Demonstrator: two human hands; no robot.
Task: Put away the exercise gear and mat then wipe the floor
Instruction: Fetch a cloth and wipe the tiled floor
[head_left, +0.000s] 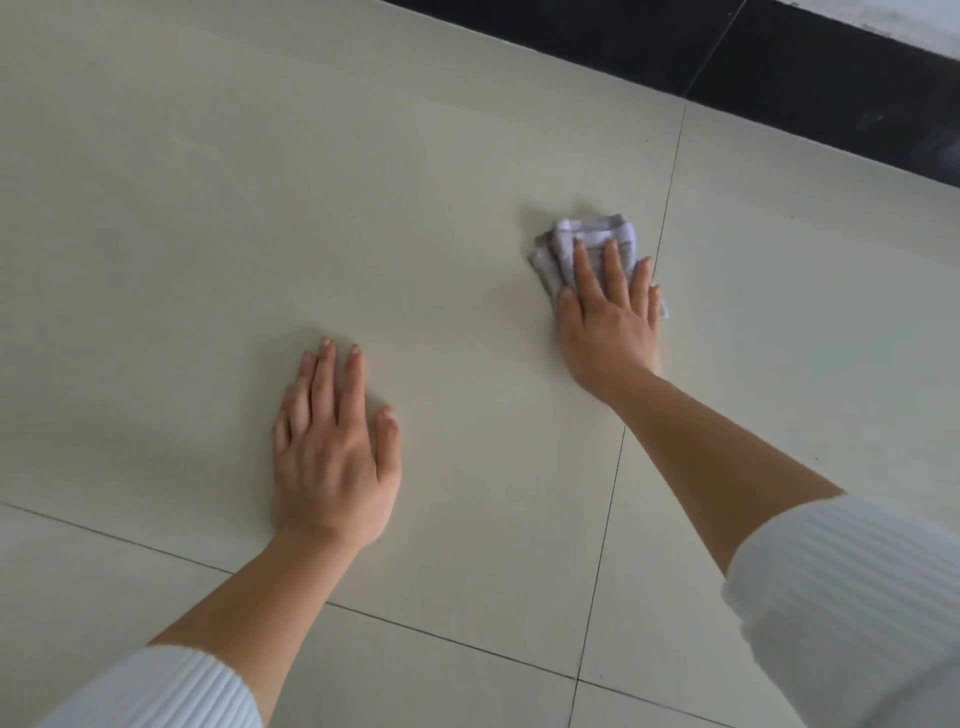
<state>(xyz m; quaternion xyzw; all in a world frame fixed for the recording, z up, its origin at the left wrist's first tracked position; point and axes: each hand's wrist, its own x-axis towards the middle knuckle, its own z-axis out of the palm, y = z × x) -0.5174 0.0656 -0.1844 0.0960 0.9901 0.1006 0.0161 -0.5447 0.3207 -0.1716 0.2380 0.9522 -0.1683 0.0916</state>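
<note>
You are indoors, low over the floor (311, 156) of a tiled room, and little else of the place shows. The floor is laid with large, pale cream tiles with a slight sheen, split by thin dark grout lines (667, 208) that cross at right angles. Along its far edge runs a glossy black band (779, 73), skirting or a darker tile border, with a strip of light wall (930, 21) above. Home, studio or other room: you cannot tell.

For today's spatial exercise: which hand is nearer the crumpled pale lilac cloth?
Right. The right hand lies flat on the lilac cloth; the left hand rests on beige floor tiles, apart from it.
</note>
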